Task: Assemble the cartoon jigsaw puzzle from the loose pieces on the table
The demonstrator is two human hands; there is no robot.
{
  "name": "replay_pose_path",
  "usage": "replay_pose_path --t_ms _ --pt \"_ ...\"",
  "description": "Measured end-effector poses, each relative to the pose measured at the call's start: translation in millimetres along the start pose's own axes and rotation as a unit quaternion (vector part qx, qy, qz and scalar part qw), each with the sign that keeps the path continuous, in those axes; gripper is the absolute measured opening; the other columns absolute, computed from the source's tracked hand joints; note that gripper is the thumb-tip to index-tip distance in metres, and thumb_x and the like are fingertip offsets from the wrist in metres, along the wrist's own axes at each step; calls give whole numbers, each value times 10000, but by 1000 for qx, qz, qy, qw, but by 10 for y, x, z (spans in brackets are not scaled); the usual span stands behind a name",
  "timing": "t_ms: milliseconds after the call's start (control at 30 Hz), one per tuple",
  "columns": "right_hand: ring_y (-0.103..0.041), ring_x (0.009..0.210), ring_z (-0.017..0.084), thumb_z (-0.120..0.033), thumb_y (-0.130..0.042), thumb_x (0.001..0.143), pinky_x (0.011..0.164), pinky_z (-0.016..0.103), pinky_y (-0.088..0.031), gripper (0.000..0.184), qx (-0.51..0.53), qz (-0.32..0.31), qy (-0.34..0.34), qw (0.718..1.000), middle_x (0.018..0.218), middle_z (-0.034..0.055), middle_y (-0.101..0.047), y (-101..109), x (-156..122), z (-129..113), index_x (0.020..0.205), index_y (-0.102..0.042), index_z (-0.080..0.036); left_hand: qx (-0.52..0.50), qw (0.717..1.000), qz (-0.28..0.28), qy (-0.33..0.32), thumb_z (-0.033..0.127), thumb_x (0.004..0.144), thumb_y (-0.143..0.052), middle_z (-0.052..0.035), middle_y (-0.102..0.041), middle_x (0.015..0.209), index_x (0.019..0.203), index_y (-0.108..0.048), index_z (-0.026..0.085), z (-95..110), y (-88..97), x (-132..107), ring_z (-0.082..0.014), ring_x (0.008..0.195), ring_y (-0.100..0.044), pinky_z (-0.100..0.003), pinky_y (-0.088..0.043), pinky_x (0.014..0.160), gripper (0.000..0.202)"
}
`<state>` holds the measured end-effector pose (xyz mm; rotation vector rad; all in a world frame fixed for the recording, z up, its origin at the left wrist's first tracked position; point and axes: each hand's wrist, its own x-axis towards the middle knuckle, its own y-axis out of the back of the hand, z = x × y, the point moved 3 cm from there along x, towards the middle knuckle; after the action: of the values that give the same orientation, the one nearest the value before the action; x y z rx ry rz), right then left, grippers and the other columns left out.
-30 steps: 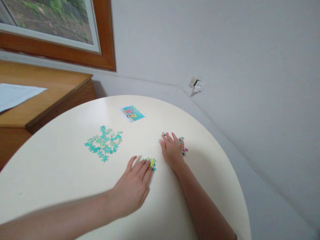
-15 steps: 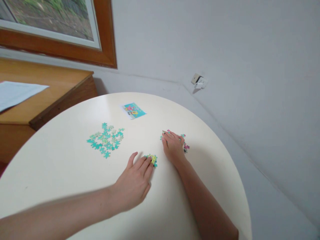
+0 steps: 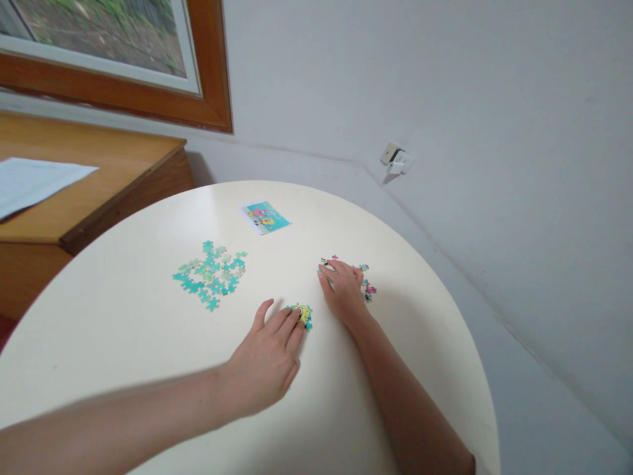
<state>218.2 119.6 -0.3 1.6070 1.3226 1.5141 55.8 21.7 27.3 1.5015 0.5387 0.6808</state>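
Near the middle of the round cream-coloured table, the left hand lies palm down and flat, fingers stretched forward and loosely together. Its fingertips rest on a small joined cluster of yellow-green jigsaw pieces, pressing on it rather than gripping it. Just beyond and to the right, well within reach, the right hand also lies palm down, its fingers slightly bent and spread over a loose scatter of pink and teal jigsaw pieces. Some of these pieces peek out at its fingertips and along its outer edge; whether it has any piece pinched cannot be told. Both bare forearms run back toward the near edge of the table.

Left of the hands, apart from them, lies a flat patch of teal and pale green jigsaw pieces, partly linked. Farther back on the table lies a small rectangular cartoon picture card. Beside the table on the left stands a low wooden cabinet with a white sheet of paper on top, under a wood-framed window. A white wall socket sits on the grey wall behind.
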Motion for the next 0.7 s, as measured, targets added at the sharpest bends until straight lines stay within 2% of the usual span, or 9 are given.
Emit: replay_pose_path --t_ms 267,533,700 --pt "-504 1151 218 -240 -383 926 973 420 -226 306 6 -15 -1 1000 1217 64 -629 -20 0 13 1071 -652 -228 -8 1000 14 1 292 903 -396 -160 -522 1323 1256 -531 96 -9 -21 1 -286 1216 -439 -539 -147 1058 426" --pt "-519 1132 213 -235 -361 933 951 395 -270 334 -11 -20 6 1000 1222 79 -622 -26 3 8 1120 -638 -224 1 1000 -2 1 298 896 -411 -169 -516 1324 1269 -525 101 2 -2 -4 -299 1216 -434 -548 -165 1053 437" --pt "-525 1112 209 -235 -357 932 941 390 -272 335 -1 -18 9 1000 1224 74 -620 -28 2 15 1115 -638 -221 -5 1000 9 4 288 890 -419 -156 -531 1312 1255 -542 116 -2 -6 -5 -294 1210 -441 -546 -162 1057 422"
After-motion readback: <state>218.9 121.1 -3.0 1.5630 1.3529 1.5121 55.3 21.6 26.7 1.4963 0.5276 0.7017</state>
